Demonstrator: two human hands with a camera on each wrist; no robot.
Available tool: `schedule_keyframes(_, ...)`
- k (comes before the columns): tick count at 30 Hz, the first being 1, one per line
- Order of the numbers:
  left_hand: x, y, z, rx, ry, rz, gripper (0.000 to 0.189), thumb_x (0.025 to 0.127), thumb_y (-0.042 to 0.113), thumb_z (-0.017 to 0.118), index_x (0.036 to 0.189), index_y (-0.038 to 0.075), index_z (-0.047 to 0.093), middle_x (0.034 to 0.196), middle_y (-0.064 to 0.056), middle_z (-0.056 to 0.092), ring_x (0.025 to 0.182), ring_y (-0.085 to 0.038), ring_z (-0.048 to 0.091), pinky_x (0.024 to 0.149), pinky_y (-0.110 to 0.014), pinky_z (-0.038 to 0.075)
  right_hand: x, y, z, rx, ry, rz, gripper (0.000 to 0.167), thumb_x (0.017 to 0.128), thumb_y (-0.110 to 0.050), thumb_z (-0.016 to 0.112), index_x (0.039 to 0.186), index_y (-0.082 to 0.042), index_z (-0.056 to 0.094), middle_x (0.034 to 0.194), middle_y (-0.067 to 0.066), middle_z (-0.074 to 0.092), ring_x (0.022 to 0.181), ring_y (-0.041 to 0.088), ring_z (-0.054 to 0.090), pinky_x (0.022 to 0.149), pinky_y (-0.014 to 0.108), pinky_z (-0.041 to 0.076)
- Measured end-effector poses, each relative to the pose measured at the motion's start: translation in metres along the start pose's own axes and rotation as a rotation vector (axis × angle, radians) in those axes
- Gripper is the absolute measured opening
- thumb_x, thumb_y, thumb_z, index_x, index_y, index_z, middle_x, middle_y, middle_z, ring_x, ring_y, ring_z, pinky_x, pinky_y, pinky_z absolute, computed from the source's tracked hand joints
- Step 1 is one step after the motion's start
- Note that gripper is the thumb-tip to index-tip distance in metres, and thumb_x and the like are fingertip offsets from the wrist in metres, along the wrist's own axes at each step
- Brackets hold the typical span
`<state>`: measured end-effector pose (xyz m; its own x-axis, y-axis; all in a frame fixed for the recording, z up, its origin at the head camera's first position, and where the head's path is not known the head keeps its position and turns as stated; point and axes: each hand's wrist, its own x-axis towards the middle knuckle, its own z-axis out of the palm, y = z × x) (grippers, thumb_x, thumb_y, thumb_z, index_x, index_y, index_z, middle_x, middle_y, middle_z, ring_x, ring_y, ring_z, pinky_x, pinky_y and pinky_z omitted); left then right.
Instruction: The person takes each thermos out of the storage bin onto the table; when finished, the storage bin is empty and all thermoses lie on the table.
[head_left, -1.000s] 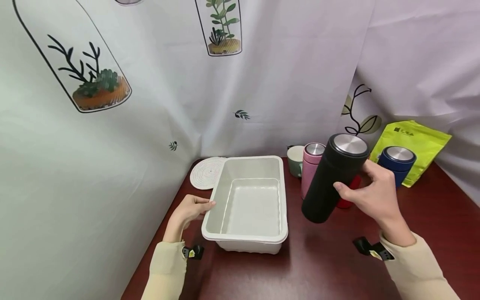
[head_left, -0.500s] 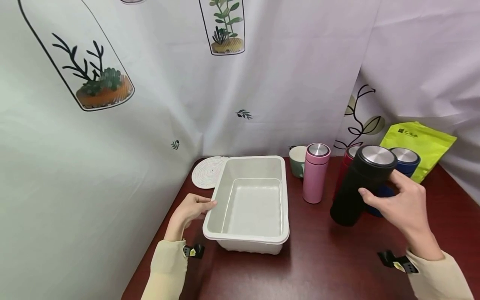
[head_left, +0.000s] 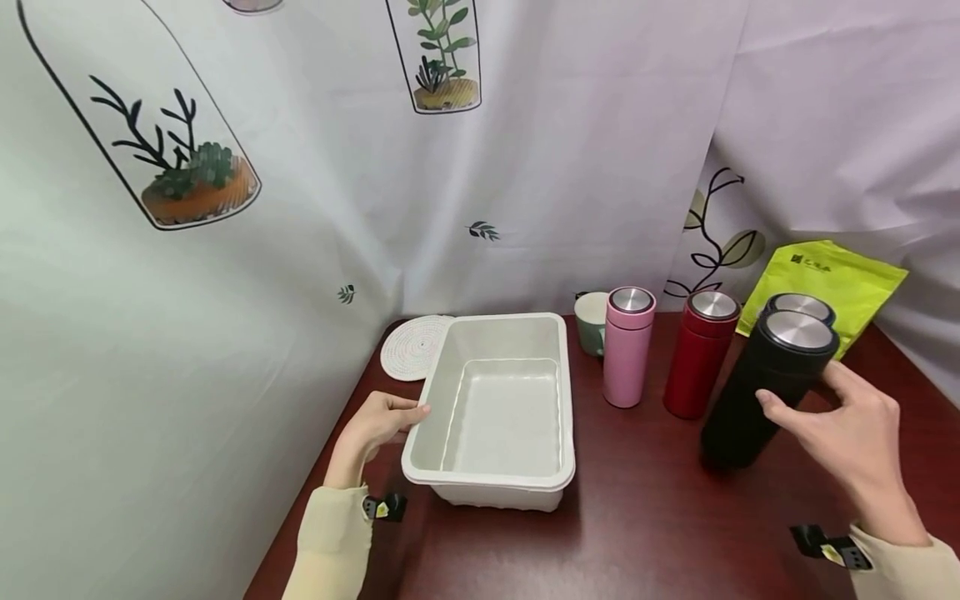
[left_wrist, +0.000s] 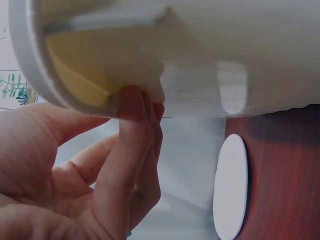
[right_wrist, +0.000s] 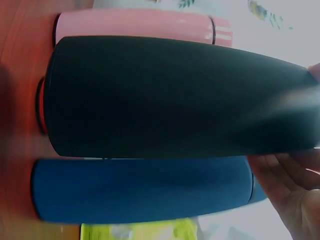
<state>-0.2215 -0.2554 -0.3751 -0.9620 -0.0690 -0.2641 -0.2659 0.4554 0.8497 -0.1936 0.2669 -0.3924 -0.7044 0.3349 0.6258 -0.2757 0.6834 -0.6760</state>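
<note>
My right hand [head_left: 843, 429] grips a black thermos bottle [head_left: 757, 387] round its upper part, thumb on the near side. The bottle leans a little, its base close over the table, and it overlaps a blue thermos [head_left: 801, 302] behind it. In the right wrist view the black bottle [right_wrist: 175, 97] fills the middle, with the blue thermos [right_wrist: 140, 190] beside it. My left hand [head_left: 378, 425] pinches the left rim of an empty white plastic basin [head_left: 491, 479]. The left wrist view shows the fingers [left_wrist: 125, 160] curled up under the basin's rim [left_wrist: 45, 75].
A pink thermos [head_left: 628, 350] and a red thermos [head_left: 699, 358] stand upright in a row left of the black one. Behind are a green mug [head_left: 590, 325] and a yellow-green pouch [head_left: 840, 275]. A round white woven mat [head_left: 412, 346] lies behind the basin's left side.
My right hand has carried the black bottle rightward and lower, from before the pink and red thermoses to before the blue one. The left hand and basin have stayed put.
</note>
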Motion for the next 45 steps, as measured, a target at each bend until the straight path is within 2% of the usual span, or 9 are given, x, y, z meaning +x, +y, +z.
schedule_keyframes(8,-0.002,-0.003,-0.003,0.005,0.008,-0.009,0.038,0.09,0.015,0.07,0.116,-0.012,0.065,0.099,-0.018,0.072,0.08,-0.019,0.069,0.077,-0.043,0.06,0.0,0.018,-0.02,-0.095,0.036,0.049,0.038,0.063,-0.011,0.086,0.096,-0.002,0.069,0.082,-0.052,0.041,0.073,-0.026,0.036,0.066,0.006,0.025)
schedule_keyframes(14,-0.002,-0.003,-0.003,0.006,0.0,0.002,0.038,0.09,0.015,0.07,0.116,-0.012,0.065,0.1,-0.018,0.072,0.082,-0.02,0.069,0.08,-0.045,0.06,0.005,0.031,-0.032,-0.028,0.034,0.229,0.045,0.072,-0.007,0.081,0.104,-0.035,0.065,0.08,-0.042,0.045,0.077,-0.02,0.042,0.069,0.004,0.029)
schedule_keyframes(18,-0.003,-0.003,-0.004,-0.005,-0.003,0.001,0.038,0.091,0.015,0.069,0.117,-0.013,0.065,0.1,-0.019,0.072,0.083,-0.021,0.069,0.08,-0.045,0.06,0.01,0.041,-0.034,0.091,0.075,0.187,0.053,0.074,0.0,0.076,0.102,-0.043,0.063,0.084,-0.038,0.05,0.083,-0.017,0.046,0.076,0.004,0.03)
schedule_keyframes(23,-0.004,-0.005,-0.007,-0.017,-0.001,-0.001,0.038,0.092,0.014,0.068,0.117,-0.014,0.064,0.101,-0.02,0.071,0.084,-0.021,0.07,0.079,-0.044,0.06,0.015,0.059,-0.032,0.073,0.094,0.198,0.052,0.078,-0.006,0.074,0.095,-0.052,0.054,0.088,-0.036,0.046,0.087,-0.019,0.041,0.084,0.005,0.028)
schedule_keyframes(27,-0.004,-0.006,-0.007,-0.012,0.007,-0.003,0.038,0.091,0.014,0.069,0.117,-0.013,0.065,0.101,-0.019,0.072,0.082,-0.02,0.069,0.08,-0.045,0.06,0.021,0.069,-0.03,-0.023,0.06,0.332,0.039,0.082,-0.017,0.073,0.116,-0.035,0.064,0.099,-0.031,0.045,0.088,-0.022,0.034,0.089,0.004,0.028)
schedule_keyframes(32,-0.005,-0.005,-0.008,-0.011,0.008,-0.003,0.039,0.091,0.015,0.069,0.117,-0.012,0.065,0.102,-0.019,0.071,0.082,-0.019,0.069,0.081,-0.045,0.06,0.035,0.082,-0.028,-0.106,0.0,0.404,0.06,0.085,-0.026,0.072,0.139,-0.006,0.054,0.111,-0.022,0.045,0.084,-0.026,0.031,0.082,0.001,0.029)
schedule_keyframes(34,-0.005,-0.004,-0.008,-0.014,0.0,0.003,0.04,0.091,0.016,0.069,0.118,-0.013,0.064,0.103,-0.021,0.071,0.083,-0.02,0.07,0.08,-0.045,0.06,0.041,0.087,-0.029,-0.122,-0.009,0.402,0.061,0.084,-0.027,0.073,0.139,-0.006,0.055,0.107,-0.023,0.046,0.079,-0.026,0.032,0.074,0.001,0.029)
schedule_keyframes(38,-0.005,-0.002,-0.006,-0.012,-0.02,0.018,0.042,0.091,0.016,0.069,0.119,-0.014,0.062,0.103,-0.023,0.071,0.084,-0.022,0.07,0.079,-0.045,0.06,0.048,0.098,-0.032,-0.176,-0.035,0.386,0.059,0.083,-0.028,0.074,0.133,-0.001,0.057,0.117,0.003,0.062,0.071,-0.027,0.029,0.063,0.002,0.027)
schedule_keyframes(45,-0.003,-0.005,-0.008,-0.011,-0.026,0.008,0.045,0.091,0.019,0.069,0.121,-0.014,0.061,0.101,-0.019,0.072,0.083,-0.02,0.07,0.076,-0.042,0.061,0.045,0.108,-0.03,-0.192,-0.04,0.43,0.058,0.085,-0.032,0.072,0.135,-0.007,0.057,0.127,0.012,0.062,0.079,-0.025,0.041,0.069,0.002,0.032)
